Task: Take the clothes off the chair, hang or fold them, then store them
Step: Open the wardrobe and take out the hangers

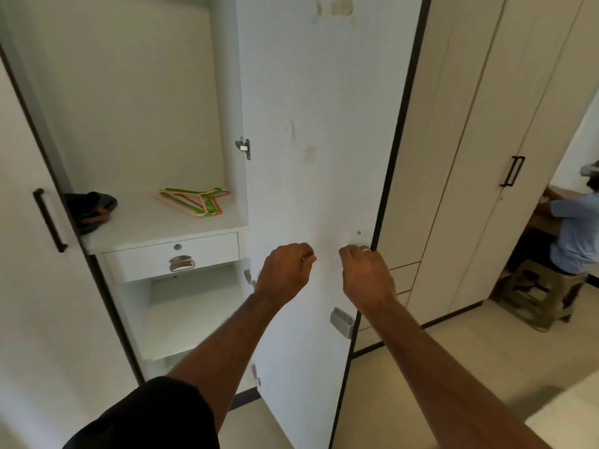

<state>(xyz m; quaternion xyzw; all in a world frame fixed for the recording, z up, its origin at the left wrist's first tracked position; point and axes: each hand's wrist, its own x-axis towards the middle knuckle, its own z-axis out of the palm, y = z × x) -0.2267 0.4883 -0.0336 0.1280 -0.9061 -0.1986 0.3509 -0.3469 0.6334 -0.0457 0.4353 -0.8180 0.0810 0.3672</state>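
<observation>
Wardrobe door (324, 157) stands open; both the left hand (285, 270) and right hand (366, 273) curl empty against it, hangers (194, 202) lie on the shelf (155, 222), clothes and chair unseen; fetching hangers judged next.

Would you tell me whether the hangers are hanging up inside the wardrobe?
No, the hangers lie flat in a pile on the wardrobe shelf, above the drawer.

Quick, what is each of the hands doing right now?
Left hand: fingers curled, holding nothing visible.
Right hand: fingers curled; a grip cannot be told.
</observation>
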